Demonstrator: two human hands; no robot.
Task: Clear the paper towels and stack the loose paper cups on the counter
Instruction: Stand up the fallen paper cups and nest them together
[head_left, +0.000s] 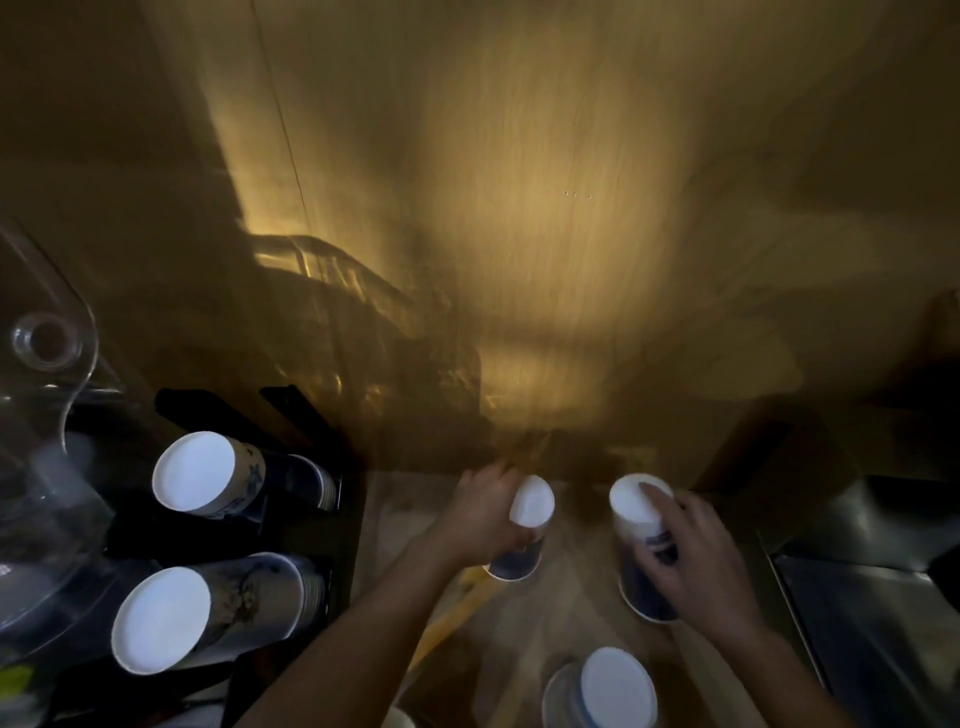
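Observation:
My left hand (485, 512) grips an upside-down paper cup (527, 525), white base up, dark blue body, near the back of the counter (561, 603). My right hand (691, 566) is wrapped around a taller upside-down cup stack (636, 512) to the right, a finger resting on its white base. A third upside-down cup stack (615, 688) stands at the bottom edge, between my forearms. No paper towel is visible. The picture is dim and blurred.
A black rack (291, 415) at the left holds two inverted cup stacks, one at the back (195, 473) and one in front (161, 618). Clear glassware (47, 340) sits far left. A metal sink (872, 597) lies at the right. A wood wall (545, 234) rises behind.

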